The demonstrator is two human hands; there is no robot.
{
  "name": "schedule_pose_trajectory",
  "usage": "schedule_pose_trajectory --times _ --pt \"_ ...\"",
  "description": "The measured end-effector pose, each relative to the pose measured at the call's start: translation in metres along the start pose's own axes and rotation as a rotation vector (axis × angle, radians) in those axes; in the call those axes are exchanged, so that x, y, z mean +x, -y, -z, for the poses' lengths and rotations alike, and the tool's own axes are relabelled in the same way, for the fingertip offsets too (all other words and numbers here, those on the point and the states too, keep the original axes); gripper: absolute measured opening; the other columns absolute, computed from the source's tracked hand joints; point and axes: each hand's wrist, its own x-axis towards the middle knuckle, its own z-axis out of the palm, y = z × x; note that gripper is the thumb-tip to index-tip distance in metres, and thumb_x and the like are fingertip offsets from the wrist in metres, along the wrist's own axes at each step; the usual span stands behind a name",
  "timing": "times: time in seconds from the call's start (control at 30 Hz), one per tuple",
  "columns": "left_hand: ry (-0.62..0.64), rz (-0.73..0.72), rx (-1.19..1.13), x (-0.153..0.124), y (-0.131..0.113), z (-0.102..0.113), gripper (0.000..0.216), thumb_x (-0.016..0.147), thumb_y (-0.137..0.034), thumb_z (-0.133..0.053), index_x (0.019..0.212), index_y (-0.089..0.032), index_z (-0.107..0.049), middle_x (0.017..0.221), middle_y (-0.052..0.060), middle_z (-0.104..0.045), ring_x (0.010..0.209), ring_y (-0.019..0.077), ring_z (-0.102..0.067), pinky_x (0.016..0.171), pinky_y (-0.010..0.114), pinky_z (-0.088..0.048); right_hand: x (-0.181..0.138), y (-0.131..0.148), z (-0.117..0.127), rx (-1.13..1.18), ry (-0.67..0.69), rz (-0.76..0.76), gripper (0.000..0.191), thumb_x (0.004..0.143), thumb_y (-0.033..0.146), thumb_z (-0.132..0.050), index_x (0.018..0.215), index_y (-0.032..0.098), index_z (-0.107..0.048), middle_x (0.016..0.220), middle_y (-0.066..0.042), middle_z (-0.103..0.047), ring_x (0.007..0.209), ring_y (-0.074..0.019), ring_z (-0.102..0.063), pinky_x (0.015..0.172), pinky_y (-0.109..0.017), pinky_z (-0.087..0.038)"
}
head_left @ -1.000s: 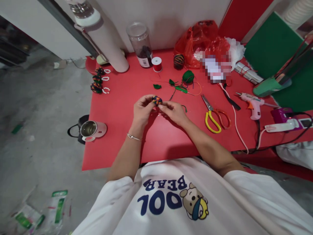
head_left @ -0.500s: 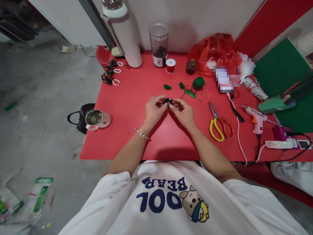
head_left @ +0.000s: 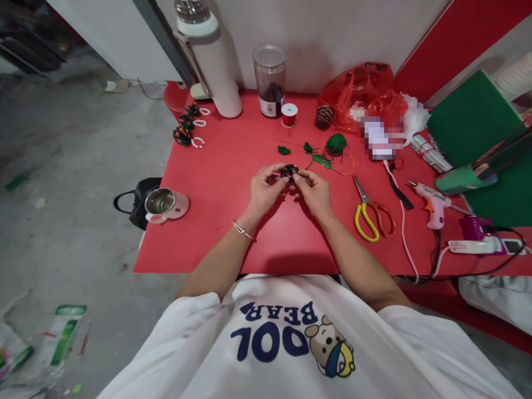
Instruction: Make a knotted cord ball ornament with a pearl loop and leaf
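Note:
Between the fingertips of both hands, above the middle of the red table point(head_left: 216, 221), is a small dark multicoloured crocheted piece point(head_left: 290, 171). My left hand point(head_left: 266, 189) pinches its left side, and my right hand point(head_left: 315, 191) pinches its right side. Fingers cover part of the piece, so its full shape is hidden. Just beyond the hands lie a green crochet hook point(head_left: 322, 161), a ball of green yarn point(head_left: 336, 144) and a small green crocheted leaf point(head_left: 284, 150). Scissors point(head_left: 366, 213) with yellow and orange handles rest to the right.
Several multicoloured pieces with white bead loops point(head_left: 183, 134) sit at the back left, near a tall white flask point(head_left: 216, 72). A mug point(head_left: 166, 205) stands by the left edge. Rightward are a pink glue gun point(head_left: 434, 206), cables and a phone point(head_left: 377, 138). A red ribbon spool point(head_left: 289, 114) stands behind.
The crocheted piece has turned slightly and shows more of its upper side between my fingers. Both hands have shifted only a little; the camera view has moved slightly.

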Motion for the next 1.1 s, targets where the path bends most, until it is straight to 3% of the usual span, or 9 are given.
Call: schedule_pose_trajectory --times 0.27,0.5,0.7,0.9,1.1 --pt "0.007 0.028 -0.073 0.000 -0.001 0.000 0.033 0.081 -0.036 -0.085 0.107 -0.017 -0.077 0.085 0.004 -0.077 0.053 0.0117 -0.067 0.046 0.024 -0.057 -0.002 0.001 0.000 -0.023 0.035 -0.002 0.047 0.087 0.058 -0.077 0.116 0.021 -0.074 0.085 -0.003 -0.081 0.068 -0.0157 -0.077 0.053 -0.023 -0.059" --pt "-0.015 0.042 -0.094 0.001 0.000 0.000 0.033 0.083 -0.039 -0.083 0.106 -0.017 -0.077 0.082 0.003 -0.077 0.053 0.0124 -0.068 0.047 0.024 -0.058 -0.003 0.003 -0.001 -0.001 0.027 -0.007 0.040 0.088 0.051 -0.076 0.114 0.020 -0.075 0.085 -0.003 -0.082 0.065 -0.0150 -0.076 0.051 -0.023 -0.058" --pt "0.006 0.025 -0.050 -0.003 -0.002 -0.004 0.040 0.075 -0.030 -0.089 0.112 -0.017 -0.078 0.089 0.004 -0.078 0.056 0.0116 -0.068 0.047 0.023 -0.058 -0.004 0.004 0.000 0.004 0.024 -0.003 0.041 0.086 0.050 -0.078 0.114 0.021 -0.074 0.087 -0.003 -0.082 0.072 -0.0171 -0.078 0.053 -0.024 -0.060" --pt "-0.024 0.065 0.020 -0.003 -0.005 -0.002 0.042 0.076 -0.020 -0.082 0.117 -0.018 -0.079 0.092 0.005 -0.079 0.058 0.0124 -0.069 0.046 0.022 -0.057 0.000 0.003 0.008 -0.099 0.065 0.065 0.041 0.088 0.057 -0.074 0.107 0.021 -0.077 0.091 -0.005 -0.080 0.080 -0.0176 -0.076 0.064 -0.027 -0.060" --pt "-0.022 0.073 0.060 -0.002 -0.004 -0.004 0.046 0.076 -0.016 -0.078 0.122 -0.016 -0.077 0.091 0.005 -0.078 0.051 0.0114 -0.066 0.046 0.025 -0.058 0.004 -0.002 0.011 -0.189 0.039 0.217 0.047 0.089 0.047 -0.071 0.127 0.021 -0.074 0.090 -0.003 -0.078 0.077 -0.0166 -0.072 0.076 -0.032 -0.061"
